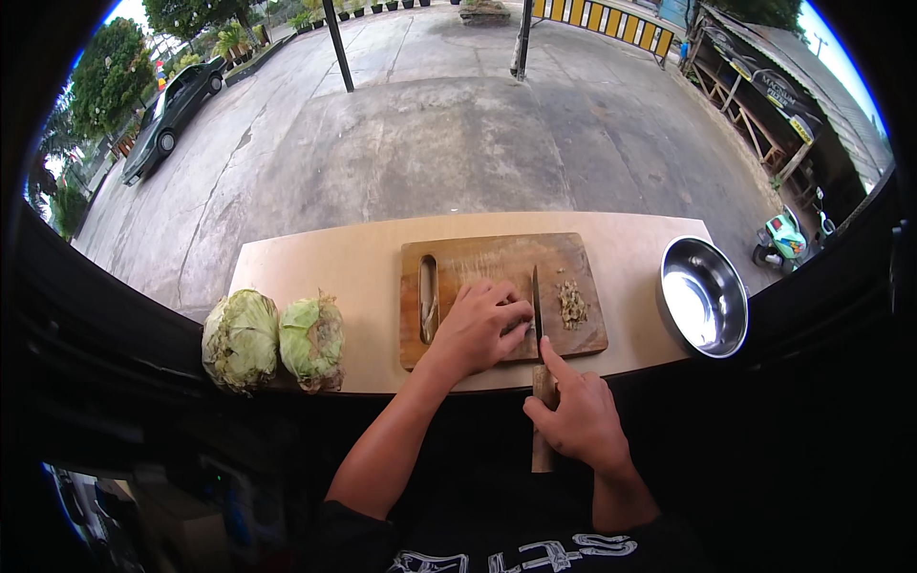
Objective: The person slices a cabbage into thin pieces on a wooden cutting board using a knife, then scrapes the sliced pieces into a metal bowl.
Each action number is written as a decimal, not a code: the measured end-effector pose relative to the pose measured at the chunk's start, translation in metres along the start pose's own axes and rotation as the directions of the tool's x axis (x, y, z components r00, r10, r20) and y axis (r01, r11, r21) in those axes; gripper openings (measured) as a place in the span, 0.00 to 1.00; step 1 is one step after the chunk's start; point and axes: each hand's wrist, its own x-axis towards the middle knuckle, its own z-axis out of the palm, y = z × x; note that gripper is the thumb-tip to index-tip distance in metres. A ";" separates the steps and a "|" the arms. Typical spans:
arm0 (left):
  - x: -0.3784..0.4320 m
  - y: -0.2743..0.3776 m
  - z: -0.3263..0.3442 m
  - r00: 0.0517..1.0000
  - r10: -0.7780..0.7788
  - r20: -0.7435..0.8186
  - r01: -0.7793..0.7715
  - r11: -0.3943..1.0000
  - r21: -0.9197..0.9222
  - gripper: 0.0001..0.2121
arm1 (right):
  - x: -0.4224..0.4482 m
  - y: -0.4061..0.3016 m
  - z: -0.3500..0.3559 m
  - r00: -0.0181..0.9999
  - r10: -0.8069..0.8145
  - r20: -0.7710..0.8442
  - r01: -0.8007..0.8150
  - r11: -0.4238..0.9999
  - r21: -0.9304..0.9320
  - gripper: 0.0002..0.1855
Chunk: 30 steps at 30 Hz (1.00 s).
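Note:
A wooden cutting board (494, 258) with a slot handle at its left lies on the pale tabletop. My left hand (483, 326) rests on the board, fingers curled beside the blade over a small pale piece of food, mostly hidden. Held in my right hand (580, 415) is a kitchen knife (537, 308) by its wooden handle, index finger stretched along the blade's spine. The blade stands on edge on the board, pointing away from me, close to my left fingertips. Right of the blade lies a small heap of chopped brownish pieces (572, 306).
Two cabbages, a larger one (240, 341) and a smaller one (312, 342), sit at the table's left end. A shiny metal bowl (703, 297) stands at the right end. Beyond the table (322, 247) lies a concrete yard with posts and a parked car.

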 end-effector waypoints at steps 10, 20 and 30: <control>-0.001 0.001 0.001 1.000 0.019 -0.008 -0.019 1.000 -0.011 0.07 | 0.008 0.007 0.010 0.999 -0.042 -0.029 0.041 0.999 -0.018 0.46; 0.002 0.005 0.000 1.000 -0.029 -0.004 0.029 0.999 -0.039 0.07 | 0.007 0.009 0.018 0.997 -0.070 -0.042 0.063 0.985 -0.158 0.47; -0.002 0.004 0.003 0.999 -0.033 -0.017 0.032 0.999 -0.015 0.07 | -0.014 0.002 0.019 1.000 -0.014 0.020 0.017 0.980 -0.200 0.47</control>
